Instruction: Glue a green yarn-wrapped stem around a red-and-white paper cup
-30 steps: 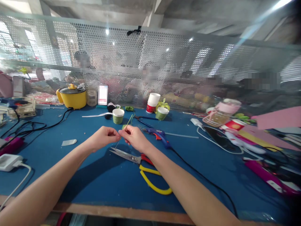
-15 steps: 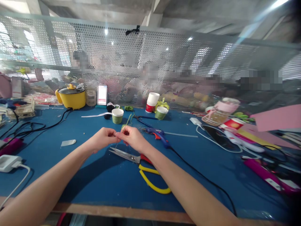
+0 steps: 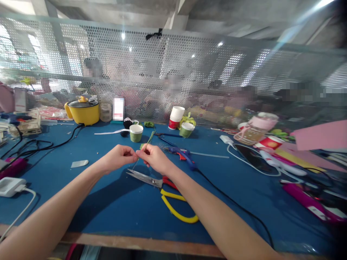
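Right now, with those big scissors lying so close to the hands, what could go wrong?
Maybe three things. The scissors lie with their blades just on the near side of the left hand and right hand, so a hand coming down could get poked. The green strand pinched by the right hand looks thin, so it might slip. The blue glue gun's cord runs beside the right forearm, so an elbow might snag it.

strand (image 3: 150,138): matt | scissor blades (image 3: 145,178): glossy metal | tabletop (image 3: 135,216): smooth | table edge (image 3: 135,243): wood
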`<action>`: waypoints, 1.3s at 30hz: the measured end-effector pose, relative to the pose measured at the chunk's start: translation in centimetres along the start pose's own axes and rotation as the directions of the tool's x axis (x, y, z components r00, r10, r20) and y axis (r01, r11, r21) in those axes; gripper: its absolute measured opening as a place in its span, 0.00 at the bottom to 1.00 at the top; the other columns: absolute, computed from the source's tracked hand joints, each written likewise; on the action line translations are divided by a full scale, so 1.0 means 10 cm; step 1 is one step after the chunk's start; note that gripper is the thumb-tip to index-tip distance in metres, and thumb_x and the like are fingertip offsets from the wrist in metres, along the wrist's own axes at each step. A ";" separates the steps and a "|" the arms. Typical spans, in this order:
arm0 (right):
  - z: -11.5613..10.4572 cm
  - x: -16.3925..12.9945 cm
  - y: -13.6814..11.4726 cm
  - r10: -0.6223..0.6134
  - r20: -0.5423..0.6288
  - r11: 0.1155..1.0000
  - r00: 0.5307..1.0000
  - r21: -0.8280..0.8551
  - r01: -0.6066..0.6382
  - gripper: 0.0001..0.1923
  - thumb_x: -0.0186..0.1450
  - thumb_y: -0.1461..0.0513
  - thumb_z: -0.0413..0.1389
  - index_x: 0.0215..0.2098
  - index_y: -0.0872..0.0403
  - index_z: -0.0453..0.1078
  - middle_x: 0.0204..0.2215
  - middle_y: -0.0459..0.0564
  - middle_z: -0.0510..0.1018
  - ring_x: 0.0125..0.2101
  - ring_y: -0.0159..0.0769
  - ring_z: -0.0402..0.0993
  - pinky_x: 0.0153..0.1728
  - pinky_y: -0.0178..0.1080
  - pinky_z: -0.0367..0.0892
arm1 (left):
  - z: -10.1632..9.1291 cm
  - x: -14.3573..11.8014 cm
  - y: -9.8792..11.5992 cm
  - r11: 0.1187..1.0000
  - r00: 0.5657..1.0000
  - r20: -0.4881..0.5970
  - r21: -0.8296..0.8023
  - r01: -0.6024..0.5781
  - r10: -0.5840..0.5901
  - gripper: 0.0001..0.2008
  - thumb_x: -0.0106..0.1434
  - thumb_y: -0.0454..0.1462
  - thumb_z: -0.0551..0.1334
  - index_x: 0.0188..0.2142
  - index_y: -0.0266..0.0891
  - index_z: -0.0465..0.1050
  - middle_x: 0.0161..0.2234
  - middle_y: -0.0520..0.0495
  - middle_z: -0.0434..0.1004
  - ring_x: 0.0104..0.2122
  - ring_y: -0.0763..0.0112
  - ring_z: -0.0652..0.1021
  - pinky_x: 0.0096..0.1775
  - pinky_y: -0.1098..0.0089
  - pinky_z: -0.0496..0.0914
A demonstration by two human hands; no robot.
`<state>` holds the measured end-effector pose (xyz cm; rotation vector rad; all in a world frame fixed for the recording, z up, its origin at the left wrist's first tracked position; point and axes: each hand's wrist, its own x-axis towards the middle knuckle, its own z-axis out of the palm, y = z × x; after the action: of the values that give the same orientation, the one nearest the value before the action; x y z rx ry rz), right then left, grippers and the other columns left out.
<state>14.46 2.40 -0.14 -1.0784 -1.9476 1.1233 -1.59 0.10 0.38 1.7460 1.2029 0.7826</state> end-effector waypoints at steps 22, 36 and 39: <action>-0.01 0.00 -0.02 -0.033 0.107 0.974 0.994 0.228 0.008 0.15 0.54 0.52 0.55 0.25 0.55 0.60 0.17 0.41 0.66 0.16 0.24 0.60 0.17 0.30 0.59 | 0.03 0.01 -0.02 0.984 0.995 0.030 -0.149 0.095 -0.091 0.13 0.48 0.44 0.60 0.20 0.36 0.63 0.15 0.58 0.53 0.16 0.82 0.53 0.19 0.75 0.46; -0.01 -0.01 -0.02 0.007 -0.032 1.000 0.999 -0.011 -0.008 0.14 0.58 0.54 0.52 0.22 0.54 0.57 0.11 0.38 0.61 0.12 0.24 0.55 0.14 0.29 0.51 | 0.01 -0.02 0.04 0.997 0.999 0.001 -0.056 0.044 -0.044 0.11 0.49 0.42 0.59 0.24 0.34 0.67 0.17 0.57 0.58 0.18 0.81 0.55 0.19 0.76 0.48; 0.00 -0.01 -0.01 -0.011 -0.059 0.998 0.998 -0.060 0.007 0.15 0.57 0.53 0.52 0.21 0.54 0.58 0.11 0.39 0.62 0.13 0.24 0.56 0.15 0.30 0.52 | 0.03 -0.02 0.05 0.997 0.999 -0.008 -0.056 0.052 -0.052 0.11 0.49 0.42 0.59 0.23 0.34 0.67 0.17 0.58 0.56 0.18 0.81 0.53 0.20 0.75 0.47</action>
<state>14.43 2.30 -0.03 -1.1206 -1.9482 1.0229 -1.25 -0.28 0.71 1.6610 1.2170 0.7873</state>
